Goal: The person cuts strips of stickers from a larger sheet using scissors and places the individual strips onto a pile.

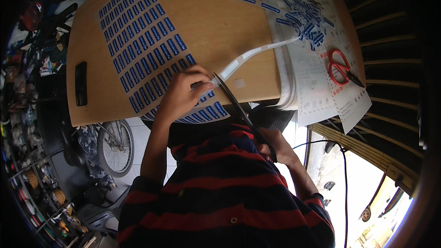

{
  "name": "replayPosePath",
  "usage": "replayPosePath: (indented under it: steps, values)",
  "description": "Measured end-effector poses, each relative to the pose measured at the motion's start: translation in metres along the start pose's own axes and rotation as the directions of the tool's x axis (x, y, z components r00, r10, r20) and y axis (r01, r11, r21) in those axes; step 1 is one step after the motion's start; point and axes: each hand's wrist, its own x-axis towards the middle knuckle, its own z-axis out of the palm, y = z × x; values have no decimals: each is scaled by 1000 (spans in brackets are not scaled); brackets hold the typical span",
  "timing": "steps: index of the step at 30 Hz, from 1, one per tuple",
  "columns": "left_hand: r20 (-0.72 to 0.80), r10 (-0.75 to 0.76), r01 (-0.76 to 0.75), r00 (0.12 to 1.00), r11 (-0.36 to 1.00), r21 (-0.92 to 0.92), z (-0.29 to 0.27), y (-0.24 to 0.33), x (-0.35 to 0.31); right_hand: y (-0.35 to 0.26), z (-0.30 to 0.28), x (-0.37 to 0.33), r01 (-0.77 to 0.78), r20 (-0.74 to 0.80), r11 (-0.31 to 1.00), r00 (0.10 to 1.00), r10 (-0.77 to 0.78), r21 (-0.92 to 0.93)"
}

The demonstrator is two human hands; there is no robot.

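My left hand [184, 91] pinches the near end of a long pale strip of labels [245, 56], which curves away to the right. My right hand [278, 146] is closed round the handles of a long dark pair of scissors [237, 106]. The tips of its blades reach the strip just beside my left fingertips. Beneath my left hand and beyond it lies a large sheet of blue labels [142, 41] in rows, its near edge hanging over the table edge. A small pale cut piece [239, 83] rests on the wood right of the blades.
On the wooden table [206, 18], a heap of cut blue labels [308, 20] sits on white plastic packaging [317, 96] at the right. Red-handled scissors [339, 67] lie there too. A black flat object [81, 83] is at the left edge. A bicycle wheel [115, 148] stands below left.
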Motion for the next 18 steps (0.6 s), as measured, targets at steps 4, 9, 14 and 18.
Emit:
replayPosePath:
  steps: [4, 9, 14, 18]
  values:
    - [56, -34, 36, 998, 999, -21, -5, 2, 1, 11, -3, 4, 56, -10, 997, 998, -56, -54]
    - [73, -44, 44, 996, 999, 5, -10, 6, 0, 18, -4, 4, -22, -56, 997, 998, 18, -75]
    - [-86, 61, -54, 994, 995, 88, -21, 9, -3, 17, 1, -1, 110, -68, 994, 992, -109, 18]
    - [-93, 1, -1, 996, 1000, -1, -8, 18, 5, 22, -2, -14, 56, -38, 994, 998, -53, 93]
